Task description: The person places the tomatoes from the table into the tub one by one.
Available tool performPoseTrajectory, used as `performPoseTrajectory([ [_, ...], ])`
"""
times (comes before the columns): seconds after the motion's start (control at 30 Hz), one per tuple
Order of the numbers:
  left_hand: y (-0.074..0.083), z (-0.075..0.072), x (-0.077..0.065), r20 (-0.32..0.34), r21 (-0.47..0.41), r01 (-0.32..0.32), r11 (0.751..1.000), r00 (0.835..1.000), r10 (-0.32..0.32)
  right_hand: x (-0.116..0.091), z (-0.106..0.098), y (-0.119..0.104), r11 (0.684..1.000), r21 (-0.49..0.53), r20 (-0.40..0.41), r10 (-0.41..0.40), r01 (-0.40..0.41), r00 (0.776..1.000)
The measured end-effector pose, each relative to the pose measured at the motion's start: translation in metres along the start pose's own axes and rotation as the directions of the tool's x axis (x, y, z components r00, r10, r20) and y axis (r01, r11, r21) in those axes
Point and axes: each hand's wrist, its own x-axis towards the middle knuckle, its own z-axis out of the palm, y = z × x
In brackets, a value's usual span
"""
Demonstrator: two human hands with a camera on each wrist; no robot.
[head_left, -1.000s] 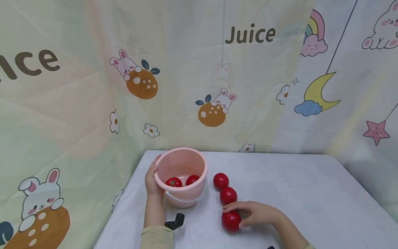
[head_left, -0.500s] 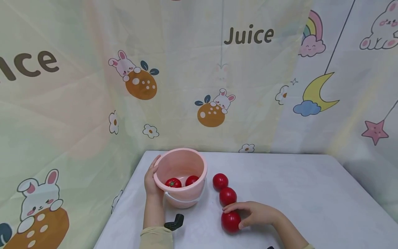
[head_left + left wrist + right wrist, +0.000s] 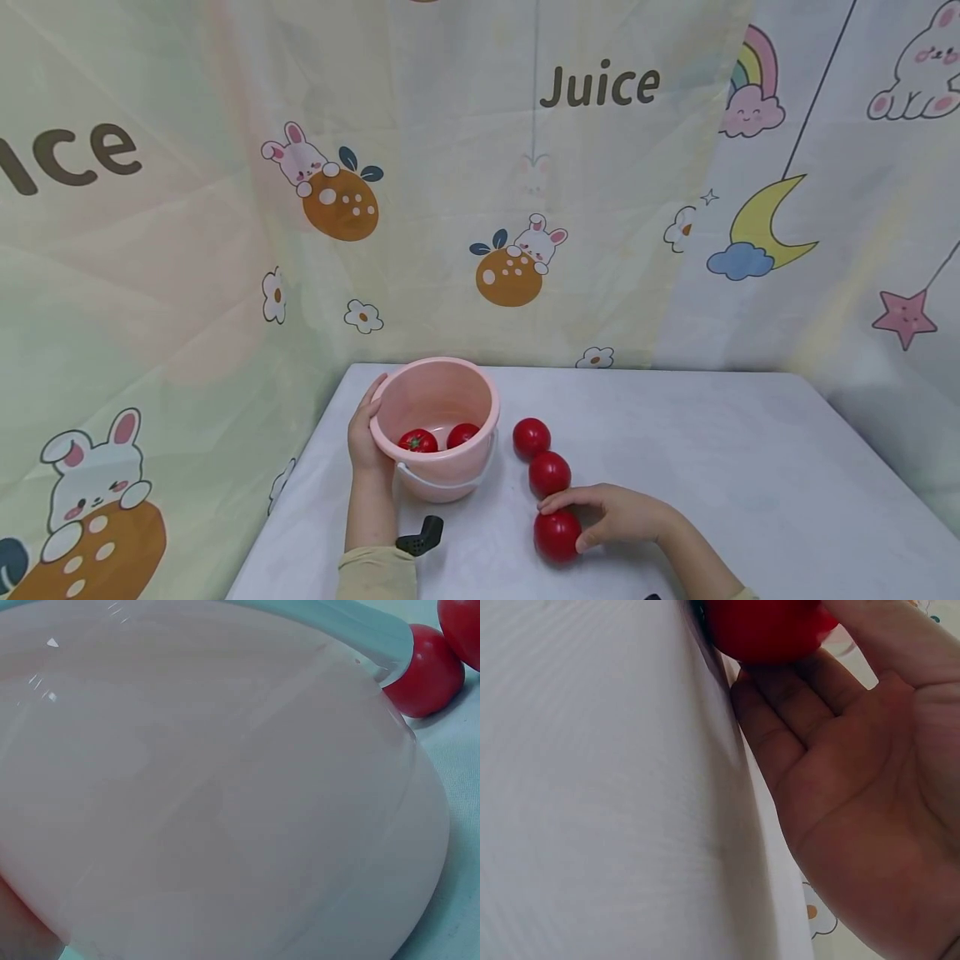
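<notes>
A pink bucket (image 3: 450, 475) with a pale handle stands at the left of the table, its opening tilted towards me. Inside lie two red tomatoes, one tomato (image 3: 417, 441) showing its green top. My left hand (image 3: 367, 433) holds the bucket by its left side near the rim; the left wrist view is mostly filled by the bucket wall (image 3: 225, 787). To the right of the bucket, three red tomatoes form a slanting row. My right hand (image 3: 626, 514) grips the nearest tomato (image 3: 557, 537) between fingers and thumb. That tomato (image 3: 769, 626) also shows in the right wrist view.
The middle tomato (image 3: 550, 473) and the farthest tomato (image 3: 532, 438) sit close together beside the bucket. A white cloth covers the table (image 3: 697, 442). Printed curtains (image 3: 450, 167) hang along its back and sides. A black wrist mount (image 3: 422, 536) sticks out from the left wrist.
Both hands stay where they were, on the bucket and the nearest tomato. The head view has shifted very slightly.
</notes>
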Motion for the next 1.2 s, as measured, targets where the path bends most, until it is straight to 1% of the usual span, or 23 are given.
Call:
performPoseTrajectory([
  [0.17,0.000,0.000,0.000,0.010,0.000,-0.001,1.000,1.000,0.000,-0.002,-0.002,-0.007,1.000,-0.004,0.003,0.015,-0.015,1.000],
  [0.27,0.001,0.000,0.000,0.012,-0.008,0.004,1.000,1.000,-0.004,-0.003,-0.004,-0.013,1.000,0.016,0.004,0.019,-0.019,1.000],
  [0.4,0.001,0.000,0.000,0.010,-0.017,0.005,1.000,1.000,-0.004,-0.003,-0.010,-0.025,0.999,0.043,0.012,-0.021,0.020,1.000],
  [0.6,0.000,0.000,0.000,0.007,-0.012,0.007,1.000,1.000,-0.007,-0.001,-0.021,-0.041,0.998,0.032,0.016,-0.059,0.058,0.998],
  [0.77,0.001,0.000,0.000,0.010,-0.006,0.007,1.000,1.000,-0.007,0.002,-0.032,-0.051,0.994,0.035,0.021,-0.107,0.106,0.994],
  [0.93,0.000,0.000,0.000,0.014,-0.001,0.011,1.000,1.000,-0.011,0.005,-0.041,-0.060,0.989,0.008,0.020,-0.145,0.145,0.989],
  [1.2,-0.001,-0.002,0.001,0.012,-0.010,0.003,1.000,1.000,-0.003,0.010,-0.058,-0.080,0.985,-0.029,-0.017,-0.169,0.169,0.985],
])
